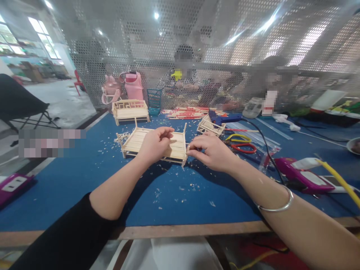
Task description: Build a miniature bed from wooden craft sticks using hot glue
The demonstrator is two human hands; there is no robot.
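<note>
A miniature bed frame of pale wooden sticks, with a slatted top and upright corner posts, stands on the blue table. My left hand rests over its slats, fingers curved and thumb apart, with nothing visible between them. At the bed's right front corner, my right hand is closed in a pinch on a small wooden stick, mostly hidden by the fingertips. Whether that piece touches the bed is hard to tell. Behind the bed is a little stick bench with a patterned back.
A smaller stick piece lies beneath a blue glue gun. Red-handled pliers and yellow-handled ones are beside my right hand. Red-tipped sticks lie at the back. Purple power strips flank the workspace. People sit beyond the mesh.
</note>
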